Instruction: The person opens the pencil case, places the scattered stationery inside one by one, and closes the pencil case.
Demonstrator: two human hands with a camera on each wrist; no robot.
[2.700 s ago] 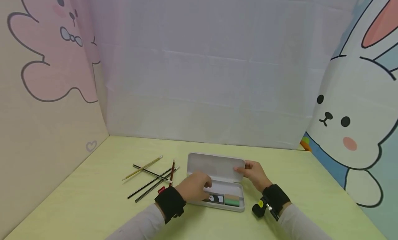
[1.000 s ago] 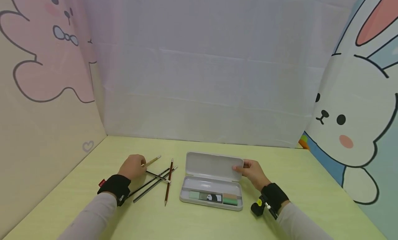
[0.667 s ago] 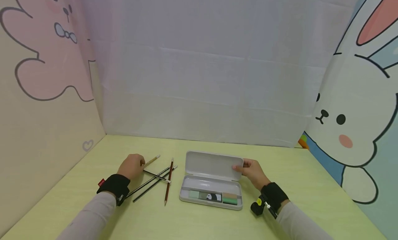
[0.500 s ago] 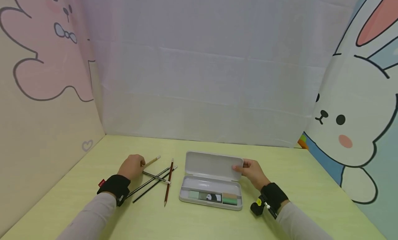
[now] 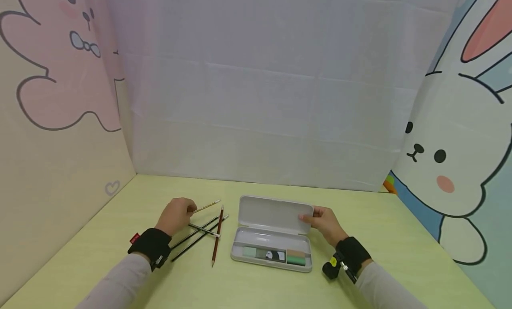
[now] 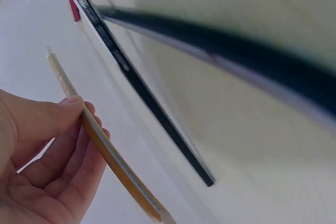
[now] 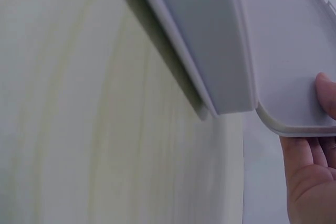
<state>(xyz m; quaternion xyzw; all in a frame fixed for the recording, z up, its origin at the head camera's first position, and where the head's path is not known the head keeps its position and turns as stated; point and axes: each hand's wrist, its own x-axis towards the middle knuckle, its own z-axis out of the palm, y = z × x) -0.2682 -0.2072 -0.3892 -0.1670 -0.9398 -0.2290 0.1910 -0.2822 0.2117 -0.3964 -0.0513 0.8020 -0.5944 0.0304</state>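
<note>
My left hand (image 5: 176, 216) pinches a gold pencil (image 5: 207, 206) between thumb and fingers. In the left wrist view, that pencil (image 6: 118, 158) is off the table, its white eraser end pointing away. My right hand (image 5: 328, 224) grips the right edge of the raised lid of a pale grey pencil case (image 5: 272, 214), thumb on the inner face. The right wrist view shows the same lid (image 7: 294, 51) held by its corner. Lying in the case's front compartment are a pale green block (image 5: 250, 251), a panda-printed piece (image 5: 274, 254) and a brown-and-green block (image 5: 296, 256).
Left of the case, a dark red pencil (image 5: 218, 242) and several dark pencils (image 5: 192, 245) lie crossed on the pale yellow table (image 5: 264, 291). A white sheet (image 5: 260, 100) stands behind, with printed cartoon walls at both sides.
My left hand has left the case for the gold pencil, taken hold of it and shifted it slightly right. The dark red pencil's visible position has changed. My right hand stays on the lid.
</note>
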